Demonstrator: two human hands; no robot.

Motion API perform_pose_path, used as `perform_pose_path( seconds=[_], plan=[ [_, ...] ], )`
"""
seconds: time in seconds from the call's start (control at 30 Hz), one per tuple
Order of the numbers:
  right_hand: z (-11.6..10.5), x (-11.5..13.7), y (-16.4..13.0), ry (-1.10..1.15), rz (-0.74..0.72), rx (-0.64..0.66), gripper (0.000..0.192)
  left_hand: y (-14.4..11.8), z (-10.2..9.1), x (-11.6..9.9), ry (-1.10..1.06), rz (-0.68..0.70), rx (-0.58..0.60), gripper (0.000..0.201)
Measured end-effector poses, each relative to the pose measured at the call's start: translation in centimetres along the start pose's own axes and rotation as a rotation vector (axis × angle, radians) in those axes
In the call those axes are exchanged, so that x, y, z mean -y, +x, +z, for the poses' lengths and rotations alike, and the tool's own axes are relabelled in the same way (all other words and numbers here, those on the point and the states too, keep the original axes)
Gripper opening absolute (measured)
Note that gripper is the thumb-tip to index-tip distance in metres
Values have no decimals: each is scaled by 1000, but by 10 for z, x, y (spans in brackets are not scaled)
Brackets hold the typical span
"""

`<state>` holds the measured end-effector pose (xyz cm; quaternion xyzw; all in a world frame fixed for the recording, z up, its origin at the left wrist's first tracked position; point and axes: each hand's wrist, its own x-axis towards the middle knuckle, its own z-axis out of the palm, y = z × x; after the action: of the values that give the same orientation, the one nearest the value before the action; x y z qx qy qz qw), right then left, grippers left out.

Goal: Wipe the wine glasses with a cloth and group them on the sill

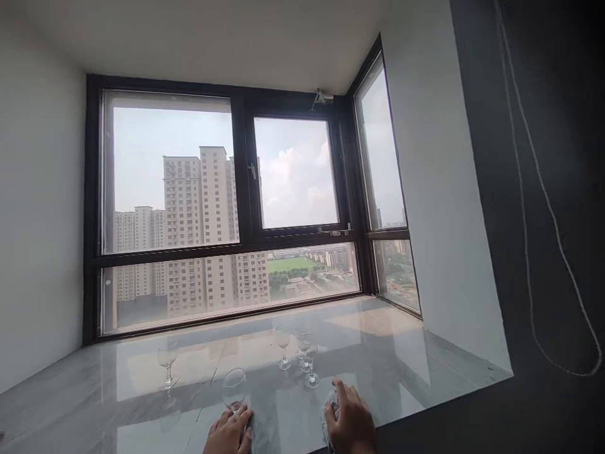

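Head view: a person's two hands rest at the near edge of a glossy marble window ledge, high above a city skyline.
Left hand (230,434): closed around the lower part of a tilted wine glass (234,387), whose bowl leans up and away from the fingers; its base is hidden under the hand.
Right hand (350,421): pressed flat, fingers spread, on a pale cloth (327,413) bunched against the ledge.
Hands: set apart, the left one nearer the middle of the ledge.
Ledge (401,366): grey-veined stone, mirroring the window light.
Other glasses: one lone glass (167,364) stands upright to the left; a cluster of three glasses (302,353) stands upright just beyond the right hand.
Window (227,208): dark frames, tall apartment blocks and a green sports field outside.
Cord (543,208): a thin white loop hangs on the dark wall at right.
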<state>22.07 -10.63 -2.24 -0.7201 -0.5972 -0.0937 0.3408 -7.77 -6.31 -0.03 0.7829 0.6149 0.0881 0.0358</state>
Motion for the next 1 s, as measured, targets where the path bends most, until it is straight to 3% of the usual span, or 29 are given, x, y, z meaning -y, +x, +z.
perform_pose_path(
  seconds=[0.3, 0.53, 1.0],
  plan=[
    [3, -3, -1, 53, -15, -43, 36, 7, -2, -1, 66, -16, 57, 54],
    [11, -7, 0, 71, -16, -10, 34, 7, 0, -2, 29, -45, 41, 51],
    [9, -7, -5, 43, -48, -80, 34, -9, 0, -11, 27, -32, -25, 49]
  ],
)
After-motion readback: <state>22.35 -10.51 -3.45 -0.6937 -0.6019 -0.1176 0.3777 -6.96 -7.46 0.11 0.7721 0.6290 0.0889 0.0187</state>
